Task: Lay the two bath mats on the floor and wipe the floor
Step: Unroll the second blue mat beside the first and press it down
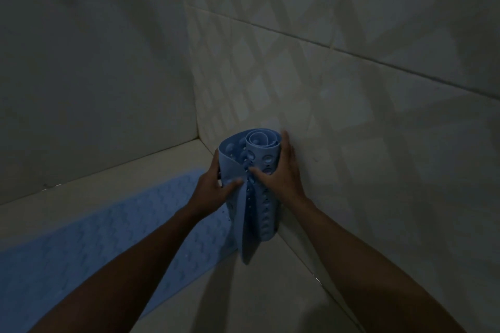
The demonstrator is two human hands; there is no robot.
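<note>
The rolled bath mat [253,184] is held upright in the tiled corner, its long axis close to vertical, the spiral of its upper end facing the camera and its suction-cup side turned outward. A loose outer flap hangs down past the roll, its tip low over the floor [270,292], though contact cannot be judged in the dim light. The left hand [209,188] grips the roll's left side, thumb across the front where the flap's edge begins; the right hand [281,170] wraps the right side, fingers curled round the back near the wall [351,116] and thumb pressed on the front. Both hands sit at the same height, neither clearly nearer. The first bath mat [94,238] already lies flat to the left, its near end just beside the roll. Unrolling probably calls for tipping the roll's axis level and letting it run out beside the flat mat, since open floor shows on the right, along the wall.
</note>
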